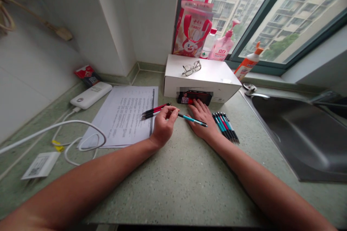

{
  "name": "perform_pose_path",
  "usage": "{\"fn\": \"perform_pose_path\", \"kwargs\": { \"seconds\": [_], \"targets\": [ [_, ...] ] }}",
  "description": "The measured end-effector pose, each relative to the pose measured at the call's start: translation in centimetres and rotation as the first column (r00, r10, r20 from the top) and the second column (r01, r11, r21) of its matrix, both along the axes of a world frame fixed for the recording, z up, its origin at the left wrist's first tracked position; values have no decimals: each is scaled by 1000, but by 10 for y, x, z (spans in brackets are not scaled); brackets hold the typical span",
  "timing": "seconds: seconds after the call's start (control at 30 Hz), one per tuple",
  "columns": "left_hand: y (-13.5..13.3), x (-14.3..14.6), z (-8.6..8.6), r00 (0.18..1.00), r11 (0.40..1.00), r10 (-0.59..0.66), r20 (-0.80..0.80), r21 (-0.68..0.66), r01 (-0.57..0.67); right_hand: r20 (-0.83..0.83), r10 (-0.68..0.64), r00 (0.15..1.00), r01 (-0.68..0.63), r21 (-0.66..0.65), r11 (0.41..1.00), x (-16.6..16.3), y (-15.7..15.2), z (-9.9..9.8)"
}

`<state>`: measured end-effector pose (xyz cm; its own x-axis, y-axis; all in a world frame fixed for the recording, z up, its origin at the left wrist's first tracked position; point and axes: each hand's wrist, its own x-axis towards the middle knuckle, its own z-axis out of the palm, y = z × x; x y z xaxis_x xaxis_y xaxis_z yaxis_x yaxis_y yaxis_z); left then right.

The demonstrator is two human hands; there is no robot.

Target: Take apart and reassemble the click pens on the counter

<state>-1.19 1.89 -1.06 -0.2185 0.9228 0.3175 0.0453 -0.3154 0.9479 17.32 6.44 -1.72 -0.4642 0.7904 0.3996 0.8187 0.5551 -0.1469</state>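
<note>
A blue pen (193, 119) is pinched near one end by my left hand (165, 124), and its other end points right, over my right hand (202, 118). The right hand lies with its fingers stretched forward, fingertips against the phone (195, 97) that leans on the white box (200, 75) with a picture on its screen. Right of that hand several pens (225, 127), blue, red and white with dark grips, lie side by side. A few red and white pens (151, 112) rest on the printed sheets (123, 117), just left of my left hand.
Eyeglasses (191, 68) sit on the box. Behind stand a red bag (193, 30), a pink pump bottle (221, 47) and an orange-capped bottle (249, 63). A steel sink (306, 133) is at right. A white power bank (91, 95), cable and charger (40, 166) lie left.
</note>
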Motion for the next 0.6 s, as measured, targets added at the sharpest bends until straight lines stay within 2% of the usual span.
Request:
{"fn": "perform_pose_path", "kwargs": {
  "seconds": [0.13, 0.27, 0.33, 0.43, 0.6],
  "targets": [
    [3, 0, -1, 1000, 1000, 22, 14, -17, -22, -184, 83, 980, -83, 7, 997, 3, -11, 5],
    [6, 0, -4, 997, 997, 71, 18, -27, -71, -480, -47, 876, -10, -116, 993, 4, -29, 9],
    [7, 0, -5, 998, 997, 68, 6, -30, -68, -567, -66, 821, -37, -168, 985, 2, -34, 12],
    [4, 0, -5, 999, 999, 1, -42, -39, -3, -640, -46, 767, -103, -194, 976, -1, -35, 16],
    [-2, 1, -3, 987, 993, -111, -120, -45, 106, -607, -78, 791, -62, -206, 976, 2, -30, 17]
  ]
}}
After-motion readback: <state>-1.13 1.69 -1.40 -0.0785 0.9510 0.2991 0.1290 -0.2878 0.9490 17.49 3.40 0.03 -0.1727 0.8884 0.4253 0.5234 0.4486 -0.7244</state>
